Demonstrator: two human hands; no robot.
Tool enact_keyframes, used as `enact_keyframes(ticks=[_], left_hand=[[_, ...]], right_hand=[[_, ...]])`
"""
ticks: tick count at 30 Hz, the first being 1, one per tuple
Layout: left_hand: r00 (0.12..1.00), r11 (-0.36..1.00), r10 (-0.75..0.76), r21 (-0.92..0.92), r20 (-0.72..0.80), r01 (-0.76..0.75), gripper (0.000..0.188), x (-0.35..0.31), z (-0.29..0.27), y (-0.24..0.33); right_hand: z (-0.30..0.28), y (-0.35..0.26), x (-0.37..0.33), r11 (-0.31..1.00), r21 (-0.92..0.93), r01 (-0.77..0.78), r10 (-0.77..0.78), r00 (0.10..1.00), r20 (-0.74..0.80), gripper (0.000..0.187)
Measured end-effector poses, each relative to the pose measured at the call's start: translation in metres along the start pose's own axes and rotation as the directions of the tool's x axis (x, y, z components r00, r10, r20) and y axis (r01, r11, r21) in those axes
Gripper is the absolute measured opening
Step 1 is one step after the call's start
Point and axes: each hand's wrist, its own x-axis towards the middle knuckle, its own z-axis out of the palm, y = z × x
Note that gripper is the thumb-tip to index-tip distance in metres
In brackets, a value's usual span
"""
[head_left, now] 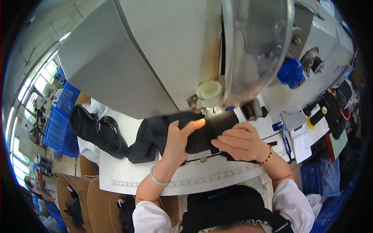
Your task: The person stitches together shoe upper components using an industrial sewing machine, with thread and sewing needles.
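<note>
Black fabric pieces (200, 140) lie on the white sewing machine table, partly under the needle area (208, 112), where a lamp lights them. My left hand (179, 139) grips the fabric at its left side, the thumb on top pointing at the needle area; its other fingers are mostly hidden. On the right, my right hand (241, 143) lies on the fabric with its fingers stretched out. More stacked black pieces (143, 149) rest left of my left hand. The sewing machine head (171, 46) rises above, with a blue knob (291, 73) on its right.
A black boot (101, 132) lies at the table's left. A printed ruler strip (186, 178) runs along the near edge. To the right are a blue-handled tool (286, 140), a handwritten sheet (300, 143) and a yellow-black spool (317, 117). Blue crates (62, 128) and cardboard boxes (91, 194) stand left.
</note>
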Motion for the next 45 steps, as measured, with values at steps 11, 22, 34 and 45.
enact_keyframes(ticks=[11,22,34,45], left_hand=[[1.0,1.0,-0.001,0.023,-0.029,0.001,0.015,0.0,0.0,0.003],[0.997,1.0,-0.002,-0.009,-0.079,0.001,0.021,0.01,-0.003,0.0],[0.987,0.991,-0.007,0.134,0.162,-0.014,0.024,0.02,-0.025,0.006],[0.973,0.994,-0.055,0.102,0.225,0.033,0.015,0.01,-0.013,0.01]], right_hand=[[0.006,-0.003,-0.008,0.999,-0.016,-0.03,0.03,1.0,0.002,0.019],[0.012,0.004,-0.011,0.998,-0.022,-0.052,0.052,0.999,-0.009,0.036],[0.018,0.01,-0.011,0.996,-0.053,-0.072,0.073,0.997,0.011,0.036],[0.012,0.01,-0.002,0.997,-0.053,-0.06,0.062,0.997,0.037,0.024]])
